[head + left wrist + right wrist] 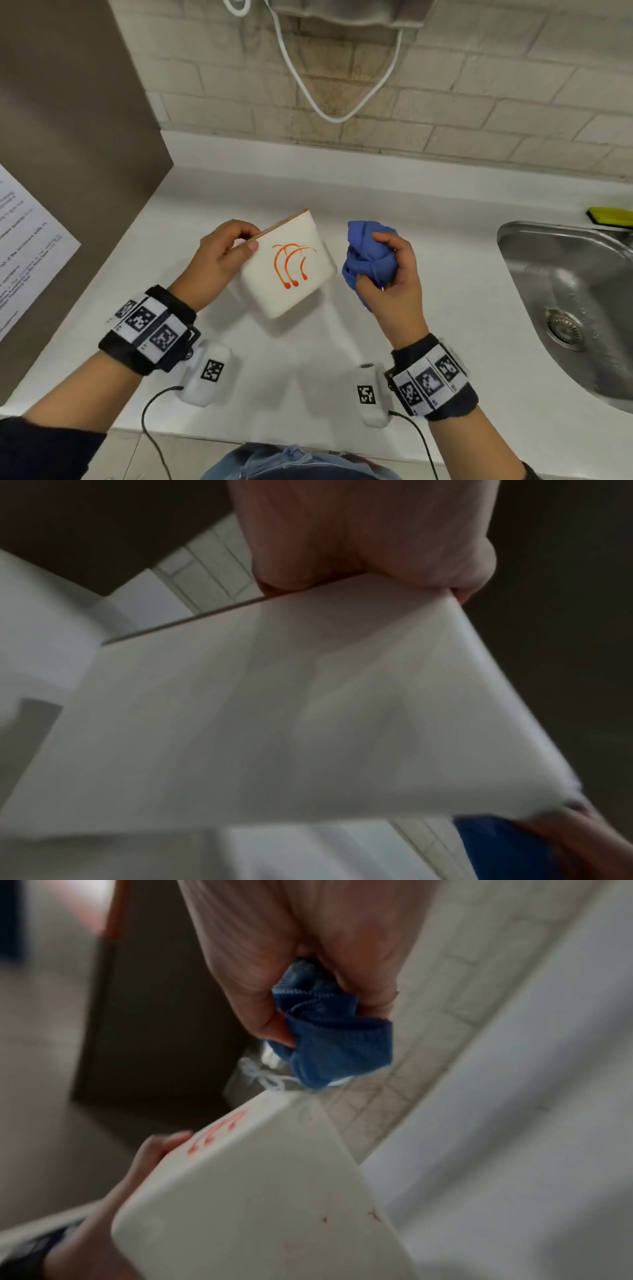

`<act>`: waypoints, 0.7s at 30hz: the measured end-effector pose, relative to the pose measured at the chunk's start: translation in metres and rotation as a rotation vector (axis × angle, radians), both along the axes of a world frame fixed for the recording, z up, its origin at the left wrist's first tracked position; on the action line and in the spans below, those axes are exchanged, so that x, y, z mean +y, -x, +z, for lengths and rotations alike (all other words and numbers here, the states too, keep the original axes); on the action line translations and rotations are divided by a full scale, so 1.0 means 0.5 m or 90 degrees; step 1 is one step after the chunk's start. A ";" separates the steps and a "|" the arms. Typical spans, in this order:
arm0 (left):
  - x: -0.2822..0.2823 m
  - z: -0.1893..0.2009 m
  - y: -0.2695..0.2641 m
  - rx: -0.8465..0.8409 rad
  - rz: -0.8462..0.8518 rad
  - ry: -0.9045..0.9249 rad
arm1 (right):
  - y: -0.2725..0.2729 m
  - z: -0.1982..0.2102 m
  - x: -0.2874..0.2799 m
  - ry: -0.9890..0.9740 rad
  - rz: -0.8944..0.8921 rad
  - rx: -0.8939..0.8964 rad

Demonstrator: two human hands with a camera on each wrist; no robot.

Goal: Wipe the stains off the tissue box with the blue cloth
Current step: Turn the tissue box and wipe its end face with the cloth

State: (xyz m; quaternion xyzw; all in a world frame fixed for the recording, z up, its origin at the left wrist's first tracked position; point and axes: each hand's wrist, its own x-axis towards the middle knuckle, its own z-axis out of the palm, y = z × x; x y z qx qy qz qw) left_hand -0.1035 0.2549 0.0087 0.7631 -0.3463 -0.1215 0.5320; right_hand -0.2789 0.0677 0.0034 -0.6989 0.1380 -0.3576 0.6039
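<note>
A white tissue box (291, 270) with a wooden lid edge is held tilted above the counter by my left hand (222, 253), thumb on its stained face and fingers curled over the lid edge. Orange curved stains (291, 263) mark that face. My right hand (387, 274) grips a bunched blue cloth (366, 260) just right of the box, a small gap between them. In the left wrist view the box's plain side (274, 710) fills the frame under my fingers (359, 539). The right wrist view shows the cloth (335, 1039) above the box's corner (260, 1191).
A white counter (308, 349) runs to a tiled wall with a hanging white cable (329, 113). A steel sink (568, 301) lies at the right, a yellow-green sponge (609, 216) behind it. A brown panel with a printed sheet (27, 246) stands left.
</note>
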 end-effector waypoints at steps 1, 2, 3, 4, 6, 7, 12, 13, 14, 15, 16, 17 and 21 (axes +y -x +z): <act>0.004 0.002 -0.007 0.048 -0.013 0.021 | -0.019 0.010 0.019 0.073 -0.013 -0.005; 0.007 0.004 -0.011 0.074 -0.028 0.031 | -0.040 0.017 0.035 0.130 -0.033 -0.001; 0.008 0.005 -0.015 0.086 -0.040 0.033 | -0.061 0.021 0.048 0.172 -0.054 0.010; 0.009 0.006 -0.020 0.099 -0.048 0.033 | -0.080 0.024 0.058 0.208 -0.069 0.025; 0.008 0.006 -0.034 0.137 -0.049 0.036 | -0.108 0.032 0.081 0.279 -0.083 0.067; 0.007 0.007 -0.044 0.155 -0.049 0.036 | -0.117 0.034 0.092 0.309 -0.072 0.073; 0.005 0.010 -0.082 0.188 -0.064 0.031 | -0.152 0.047 0.125 0.321 0.008 0.115; 0.003 0.010 -0.084 0.194 -0.063 0.032 | -0.158 0.050 0.129 0.338 -0.001 0.129; 0.002 0.010 -0.086 0.198 -0.064 0.037 | -0.162 0.055 0.132 0.356 -0.010 0.135; 0.002 0.009 -0.089 0.202 -0.067 0.045 | -0.167 0.060 0.138 0.374 -0.011 0.132; 0.002 0.009 -0.093 0.206 -0.070 0.052 | -0.171 0.063 0.142 0.395 -0.005 0.125; 0.002 0.009 -0.097 0.213 -0.075 0.058 | -0.176 0.065 0.144 0.418 0.008 0.118; 0.006 0.006 -0.115 0.235 -0.097 0.068 | -0.183 0.063 0.133 0.488 0.080 0.095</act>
